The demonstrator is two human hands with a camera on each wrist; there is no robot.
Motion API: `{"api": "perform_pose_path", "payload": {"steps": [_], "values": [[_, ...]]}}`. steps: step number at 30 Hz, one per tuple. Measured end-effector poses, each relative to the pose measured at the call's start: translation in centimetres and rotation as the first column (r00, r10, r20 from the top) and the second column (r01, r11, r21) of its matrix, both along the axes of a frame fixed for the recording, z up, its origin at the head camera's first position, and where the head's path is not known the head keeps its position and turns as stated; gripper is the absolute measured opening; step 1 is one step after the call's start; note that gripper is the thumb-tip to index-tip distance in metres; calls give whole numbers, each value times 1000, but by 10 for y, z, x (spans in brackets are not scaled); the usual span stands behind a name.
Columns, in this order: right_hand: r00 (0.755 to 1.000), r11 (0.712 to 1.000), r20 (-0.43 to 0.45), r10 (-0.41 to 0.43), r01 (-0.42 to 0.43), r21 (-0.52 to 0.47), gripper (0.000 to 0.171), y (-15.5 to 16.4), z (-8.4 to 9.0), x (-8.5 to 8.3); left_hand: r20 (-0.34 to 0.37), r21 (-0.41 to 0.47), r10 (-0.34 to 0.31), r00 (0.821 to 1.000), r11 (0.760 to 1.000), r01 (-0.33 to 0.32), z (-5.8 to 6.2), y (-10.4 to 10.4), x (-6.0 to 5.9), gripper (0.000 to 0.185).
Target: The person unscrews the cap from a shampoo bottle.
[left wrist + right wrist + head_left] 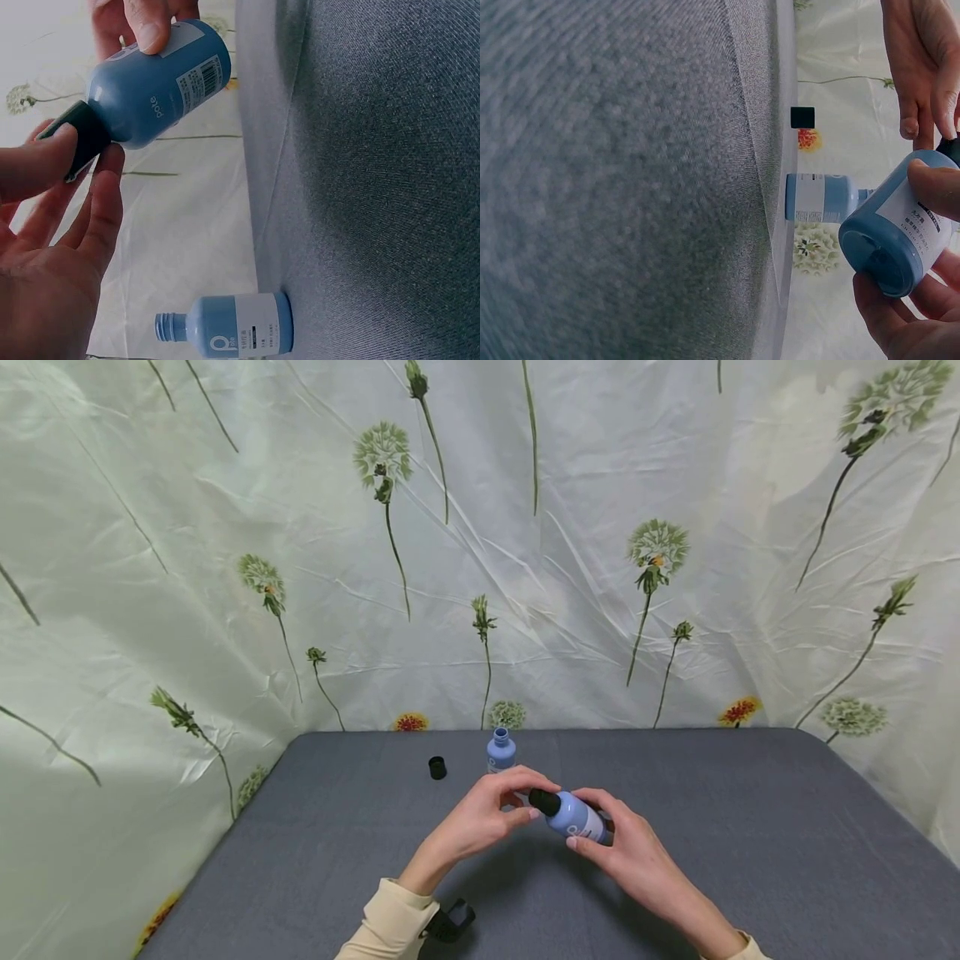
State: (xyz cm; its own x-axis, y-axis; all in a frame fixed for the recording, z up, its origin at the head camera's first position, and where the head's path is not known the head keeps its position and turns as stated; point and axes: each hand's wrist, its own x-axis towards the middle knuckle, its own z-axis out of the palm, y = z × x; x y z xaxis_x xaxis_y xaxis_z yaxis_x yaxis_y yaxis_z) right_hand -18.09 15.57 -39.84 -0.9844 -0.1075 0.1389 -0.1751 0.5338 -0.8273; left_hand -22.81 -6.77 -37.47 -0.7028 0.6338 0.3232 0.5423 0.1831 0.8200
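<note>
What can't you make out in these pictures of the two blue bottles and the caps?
- Held bottle, head view: label print too small to read.
- Its black cap, left wrist view: partly covered by the left hand; how far it is screwed on is unclear.
- Right hand, right wrist view: cut off by the frame edge.
- Loose cap: inside hidden.

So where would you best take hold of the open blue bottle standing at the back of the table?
Probably round its straight body, from the near side. The open bottle stands upright and uncapped, so a side hold keeps it level. Both hands are busy nearer the person: right hand holds the capped bottle, left hand pinches its cap.
</note>
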Motion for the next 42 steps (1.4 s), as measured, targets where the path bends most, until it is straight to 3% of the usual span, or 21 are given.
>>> {"api": "perform_pose_path", "payload": {"steps": [9, 17, 21, 27, 30, 36, 42], "values": [[1000, 998, -20, -15, 17, 59, 51, -1, 1, 2, 4, -64, 149, 989, 987, -149, -4, 2, -1, 22], [1000, 999, -20, -10, 11, 52, 51, -1, 1, 3, 23, -56, 197, 980, 979, -196, -5, 3, -2, 23], [1000, 999, -12, -6, 6, 44, 51, -1, 0, 4, 10, -61, 155, 988, 986, -154, -6, 2, -1, 36], [1000, 1000, 1, -1, 1, 29, 50, -1, -1, 2, -9, 7, -28, 1000, 1000, 28, -8, 0, -4, 38], [1000, 1000, -2, 4, -4, 22, 51, 0, 0, 1, -20, 37, -70, 997, 997, 70, -8, 0, -6, 37], [1000, 999, -11, 7, -6, 34, 52, 1, 1, 1, -16, 52, -66, 998, 996, 67, -9, -1, -7, 36], [1000, 999, -15, 4, -3, 48, 52, 1, 1, 2, 11, -11, 37, 999, 999, -36, -9, -1, -6, 30]]}}
